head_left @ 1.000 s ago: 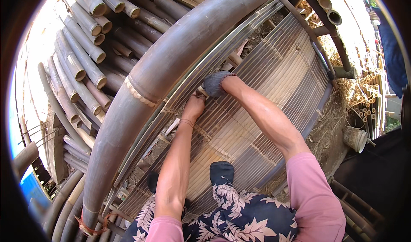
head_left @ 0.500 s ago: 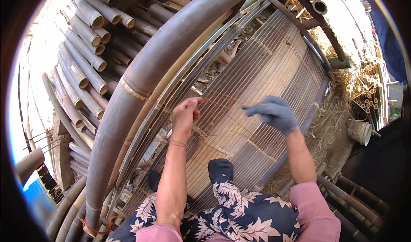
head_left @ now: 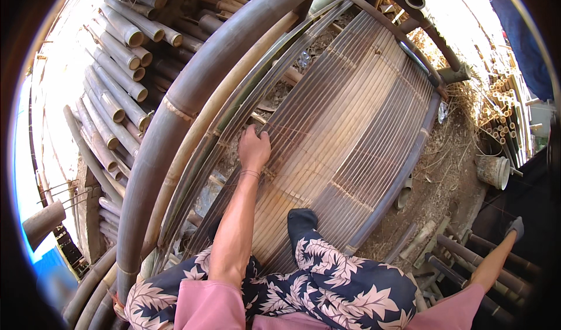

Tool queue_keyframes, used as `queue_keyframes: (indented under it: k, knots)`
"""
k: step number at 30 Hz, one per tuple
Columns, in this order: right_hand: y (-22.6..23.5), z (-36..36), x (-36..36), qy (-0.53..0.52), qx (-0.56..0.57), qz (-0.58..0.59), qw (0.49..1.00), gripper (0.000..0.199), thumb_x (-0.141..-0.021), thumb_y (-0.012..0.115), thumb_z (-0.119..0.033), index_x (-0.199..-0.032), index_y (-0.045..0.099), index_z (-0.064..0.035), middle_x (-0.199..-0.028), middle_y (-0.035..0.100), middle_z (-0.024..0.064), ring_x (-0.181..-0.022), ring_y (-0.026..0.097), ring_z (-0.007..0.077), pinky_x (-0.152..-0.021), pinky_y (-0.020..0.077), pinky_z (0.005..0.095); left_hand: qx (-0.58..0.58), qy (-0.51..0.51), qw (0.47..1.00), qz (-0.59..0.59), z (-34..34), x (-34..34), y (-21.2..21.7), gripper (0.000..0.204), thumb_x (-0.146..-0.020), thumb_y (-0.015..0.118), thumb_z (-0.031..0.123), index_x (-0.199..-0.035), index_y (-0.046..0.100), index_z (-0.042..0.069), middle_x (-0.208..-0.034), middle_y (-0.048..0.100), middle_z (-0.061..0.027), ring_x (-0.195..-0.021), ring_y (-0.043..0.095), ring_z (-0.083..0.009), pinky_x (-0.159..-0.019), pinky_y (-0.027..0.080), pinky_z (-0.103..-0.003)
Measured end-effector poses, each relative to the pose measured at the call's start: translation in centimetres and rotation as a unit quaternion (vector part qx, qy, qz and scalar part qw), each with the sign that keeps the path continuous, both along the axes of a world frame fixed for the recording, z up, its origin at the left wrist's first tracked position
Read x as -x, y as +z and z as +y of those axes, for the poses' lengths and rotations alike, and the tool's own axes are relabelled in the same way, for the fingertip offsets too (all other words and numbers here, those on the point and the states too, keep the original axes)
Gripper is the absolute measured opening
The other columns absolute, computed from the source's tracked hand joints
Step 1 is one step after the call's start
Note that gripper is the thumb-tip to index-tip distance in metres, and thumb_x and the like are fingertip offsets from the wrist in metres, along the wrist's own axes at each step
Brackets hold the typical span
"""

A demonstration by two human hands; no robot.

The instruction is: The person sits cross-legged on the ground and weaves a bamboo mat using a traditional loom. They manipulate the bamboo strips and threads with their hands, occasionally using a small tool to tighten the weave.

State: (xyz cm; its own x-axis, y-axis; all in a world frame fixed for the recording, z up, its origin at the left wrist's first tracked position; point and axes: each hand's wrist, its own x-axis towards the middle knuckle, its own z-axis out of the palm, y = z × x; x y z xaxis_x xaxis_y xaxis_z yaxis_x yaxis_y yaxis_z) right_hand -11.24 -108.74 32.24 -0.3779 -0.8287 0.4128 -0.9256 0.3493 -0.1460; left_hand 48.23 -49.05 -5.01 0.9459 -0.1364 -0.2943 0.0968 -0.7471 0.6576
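Note:
A mat of thin bamboo slats (head_left: 350,120) lies across a curved frame in front of me. My bare left hand (head_left: 254,149) rests on its left edge, fingers curled over the outermost slats where a thin binding cord crosses. My right hand (head_left: 515,227), in a grey glove, is stretched far out to the lower right, away from the mat, above dark bamboo poles (head_left: 467,254) on the ground. Whether it holds anything is too small to tell. My knee in flower-print trousers (head_left: 327,266) presses on the mat's near end.
A thick grey bamboo pole (head_left: 175,108) arcs along the mat's left side. Behind it, cut bamboo tubes (head_left: 123,49) are stacked. A small bucket (head_left: 494,171) and short bamboo pieces (head_left: 502,108) stand on straw-covered ground at right.
My right hand has left the mat and swung far out to the lower right. My left hand has stayed on the mat's left edge, shifting slightly.

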Motion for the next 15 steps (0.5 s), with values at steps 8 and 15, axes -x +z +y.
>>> queue_keyframes:
  k: [8, 15]
  knots:
    - [-21.9, 22.5, -35.8, 0.667, -0.185, 0.116, 0.712, 0.053, -0.091, 0.064, -0.023, -0.137, 0.052, -0.0006, -0.142, 0.051, 0.0221, -0.134, 0.046, 0.0342, -0.116, 0.0334, 0.042, -0.064, -0.037, 0.992, 0.101, -0.2, 0.2, -0.5, 0.045, -0.103, 0.036, 0.038, -0.111, 0.066, 0.006, -0.108, 0.068, -0.0261, -0.105, 0.064, -0.0446, -0.097, 0.039, -0.059]
    - [-31.2, 42.3, -56.6, 0.796, -0.328, 0.1, 0.499, 0.042, -0.087, 0.071, -0.028, -0.118, 0.063, -0.0003, -0.112, 0.065, 0.0203, -0.108, 0.062, 0.0341, -0.092, 0.0515, 0.0424, -0.07, -0.043, 0.99, 0.114, -0.1, 0.1, -1.3, 0.039, -0.103, 0.04, 0.037, -0.109, 0.067, 0.008, -0.096, 0.071, -0.0216, -0.101, 0.065, -0.0384, -0.097, 0.034, -0.049]
